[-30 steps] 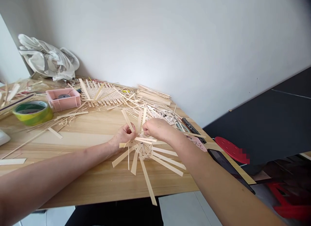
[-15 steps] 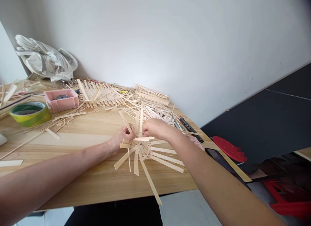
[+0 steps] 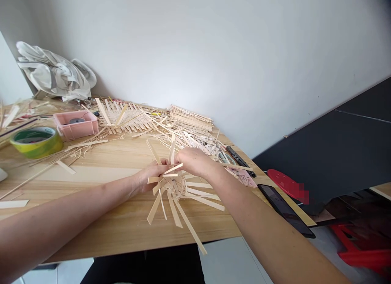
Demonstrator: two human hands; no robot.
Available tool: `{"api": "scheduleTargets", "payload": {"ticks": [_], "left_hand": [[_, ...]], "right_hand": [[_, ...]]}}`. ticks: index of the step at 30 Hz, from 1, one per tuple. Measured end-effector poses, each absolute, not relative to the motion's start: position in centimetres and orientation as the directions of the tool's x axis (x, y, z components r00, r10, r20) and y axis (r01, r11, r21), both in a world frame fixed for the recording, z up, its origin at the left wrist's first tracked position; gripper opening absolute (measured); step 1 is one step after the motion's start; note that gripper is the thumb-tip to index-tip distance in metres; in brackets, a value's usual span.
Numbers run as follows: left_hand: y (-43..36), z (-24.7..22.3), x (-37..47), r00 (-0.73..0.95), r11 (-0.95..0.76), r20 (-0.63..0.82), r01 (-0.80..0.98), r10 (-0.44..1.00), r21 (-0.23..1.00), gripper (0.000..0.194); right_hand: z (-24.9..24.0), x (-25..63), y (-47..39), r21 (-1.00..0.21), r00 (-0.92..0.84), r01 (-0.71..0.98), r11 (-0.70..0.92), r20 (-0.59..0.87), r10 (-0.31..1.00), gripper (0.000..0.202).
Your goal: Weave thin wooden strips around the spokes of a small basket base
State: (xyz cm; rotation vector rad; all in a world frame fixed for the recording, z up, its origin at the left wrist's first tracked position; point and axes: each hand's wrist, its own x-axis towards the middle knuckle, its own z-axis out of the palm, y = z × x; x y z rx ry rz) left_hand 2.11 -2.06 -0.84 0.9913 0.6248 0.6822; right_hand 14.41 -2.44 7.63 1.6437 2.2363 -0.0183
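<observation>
A round woven piece of pale flat strips point(image 3: 176, 185), its loose ends fanning outward, is held near the front of the wooden table. My left hand point(image 3: 153, 174) is closed on its upper left edge, fingers pinching the strips. At the upper right edge my right hand point(image 3: 190, 159) is closed too, curled over the strips, with its fingertips mostly hidden. The two hands almost touch, and one upright strip point(image 3: 172, 149) rises between them.
Behind lie a flat woven mat point(image 3: 126, 117), a strip stack point(image 3: 191, 120) and loose strips. Green-yellow tape point(image 3: 36, 143) and a pink box point(image 3: 76, 125) stand left. A black phone point(image 3: 285, 210), a black cutter point(image 3: 240, 161) and a pink tray point(image 3: 242, 177) lie right.
The woven piece has turned slightly and shifted left, its lower strips swinging right. My right hand has moved a little left, closer to my left hand.
</observation>
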Motion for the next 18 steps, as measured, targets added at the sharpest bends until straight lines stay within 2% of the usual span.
{"api": "scheduleTargets", "payload": {"ticks": [4,8,14,18], "left_hand": [[-1.8,-1.8,2.1,0.622,0.359,-0.143,-0.237,0.77,0.903,0.029],[-1.7,-2.4,2.0,0.602,0.318,-0.102,-0.264,0.792,0.91,0.027],[-2.3,-1.7,1.8,0.6,0.315,-0.064,-0.323,0.798,0.892,0.017],[-2.4,-1.2,1.8,0.599,0.341,-0.097,-0.308,0.794,0.888,0.015]], "right_hand": [[7.7,14.4,-2.5,0.194,-0.266,0.922,0.335,-0.313,0.912,0.011],[7.6,14.4,-2.6,0.192,-0.29,0.913,0.36,-0.314,0.904,0.011],[7.0,14.8,-2.4,0.12,-0.332,0.919,0.376,-0.28,0.901,0.012],[6.9,15.0,-2.2,0.043,-0.332,0.933,0.358,-0.285,0.899,0.01]]}}
